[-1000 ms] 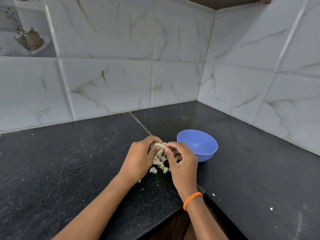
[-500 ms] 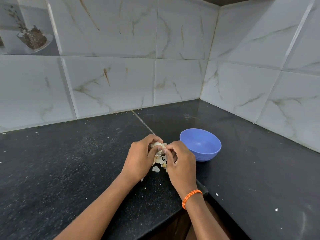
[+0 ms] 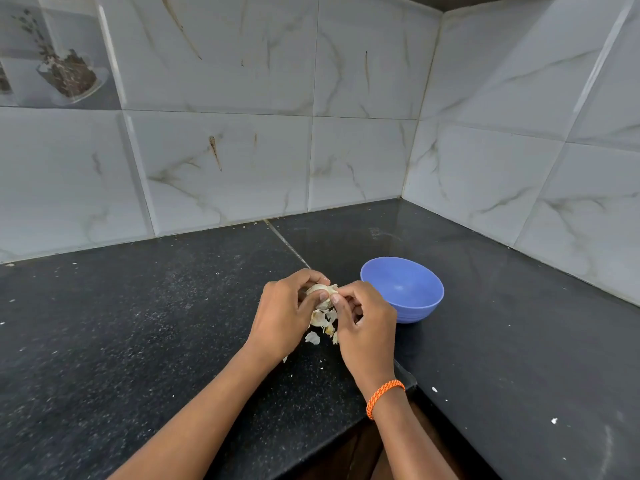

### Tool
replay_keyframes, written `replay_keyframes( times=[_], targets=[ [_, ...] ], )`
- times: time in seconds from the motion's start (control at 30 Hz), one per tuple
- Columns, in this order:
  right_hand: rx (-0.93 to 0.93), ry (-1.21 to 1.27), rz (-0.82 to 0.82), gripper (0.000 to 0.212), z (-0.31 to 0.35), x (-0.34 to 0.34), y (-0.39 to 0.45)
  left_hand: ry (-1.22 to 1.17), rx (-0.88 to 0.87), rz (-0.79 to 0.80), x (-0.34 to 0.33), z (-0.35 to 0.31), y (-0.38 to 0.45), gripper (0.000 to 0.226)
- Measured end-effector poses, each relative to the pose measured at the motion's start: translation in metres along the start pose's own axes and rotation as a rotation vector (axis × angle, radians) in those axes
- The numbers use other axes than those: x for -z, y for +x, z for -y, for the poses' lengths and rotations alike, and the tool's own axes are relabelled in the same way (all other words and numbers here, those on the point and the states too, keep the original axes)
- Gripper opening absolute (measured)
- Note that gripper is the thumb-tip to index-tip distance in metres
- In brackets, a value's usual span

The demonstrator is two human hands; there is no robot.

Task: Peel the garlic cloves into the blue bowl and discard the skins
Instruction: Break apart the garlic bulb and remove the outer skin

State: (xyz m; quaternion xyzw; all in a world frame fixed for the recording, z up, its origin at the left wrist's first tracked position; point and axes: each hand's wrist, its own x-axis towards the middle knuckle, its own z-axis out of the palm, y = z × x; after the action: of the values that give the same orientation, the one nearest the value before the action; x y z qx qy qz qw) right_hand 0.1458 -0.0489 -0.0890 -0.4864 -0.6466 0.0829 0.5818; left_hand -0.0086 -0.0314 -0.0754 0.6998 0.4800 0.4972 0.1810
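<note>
Garlic, position: you hold the garlic (image 3: 320, 295) above the bench (image 3: 138, 341), between both hands, just left of the blue bowl (image 3: 403, 289) and apart from it.
Left hand: your left hand (image 3: 282, 315) is curled round the garlic from the left and cradles it, thumb across the front.
Right hand: your right hand (image 3: 367, 322) pinches a flap of skin at the garlic's right edge, thumb and forefinger closed together on it.
Handling, judged: light and small; the body should be firm under pressure, the skin dry, thin and brittle, likely to tear in scraps instead of coming off whole. Peeled flesh may turn slick and sticky.
Where to hold: keep the body braced in the left hand; take the skin at a loose edge or at the tip with the right.
Axis and pointing: the visible part runs roughly left to right, the peeling flap toward the bowl. Which end is root or tip, you cannot tell; your fingers hide most of it.
Skins: loose skins (image 3: 322, 322) lie on the bench directly under your hands, not yet discarded.
Bowl: upright, no clove visible inside.
</note>
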Motion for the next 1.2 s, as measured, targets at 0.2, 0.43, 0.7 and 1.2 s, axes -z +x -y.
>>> replay_keyframes(
  times=[0.2, 0.43, 0.7, 1.2],
  targets=[
    [-0.105, 0.128, -0.026, 0.014, -0.004, 0.003, 0.005, 0.065, -0.021, -0.022, -0.009, 0.000, 0.000, 0.016],
    [-0.168, 0.172, 0.003, 0.013, -0.008, 0.002, 0.006, 0.125, -0.043, -0.012, -0.010, 0.002, -0.001, 0.017],
    [-0.198, 0.139, 0.045, 0.013, -0.008, 0.001, 0.004, 0.187, -0.062, -0.034, -0.011, 0.008, -0.011, 0.016],
    [-0.137, 0.060, 0.130, 0.018, -0.015, -0.005, 0.007, 0.264, -0.085, -0.058, -0.013, 0.013, -0.014, 0.013]
  ],
)
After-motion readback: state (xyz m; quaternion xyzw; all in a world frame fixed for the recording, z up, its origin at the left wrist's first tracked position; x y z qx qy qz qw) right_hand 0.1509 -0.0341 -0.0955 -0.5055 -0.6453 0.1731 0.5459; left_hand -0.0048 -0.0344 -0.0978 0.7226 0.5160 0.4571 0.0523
